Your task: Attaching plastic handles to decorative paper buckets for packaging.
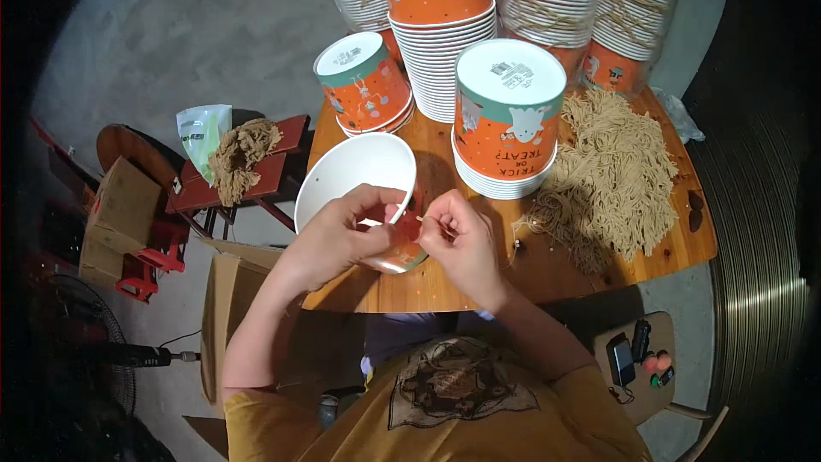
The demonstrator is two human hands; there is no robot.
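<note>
A paper bucket (355, 169), white inside with an orange printed outside, lies tilted at the front left of the table, its mouth facing up and left. My left hand (335, 235) grips its rim, with the thumb and fingers on either side of the wall. Close against the bucket's outer side, my right hand (462, 239) is closed in a pinch. A short tan end of cord (420, 218) shows at its fingertips; the rest of it is hidden. To the right of this hand lies a big heap of tan cords (629, 180), with some strands trailing toward it.
Upside-down orange buckets stand behind my hands: a short stack (509, 124), a smaller one (363, 85) and a tall stack (438, 43). Bagged stacks (547, 0) line the back. At left, a red bench (278, 141) bears more cords (244, 158). A stool (663, 359) stands lower right.
</note>
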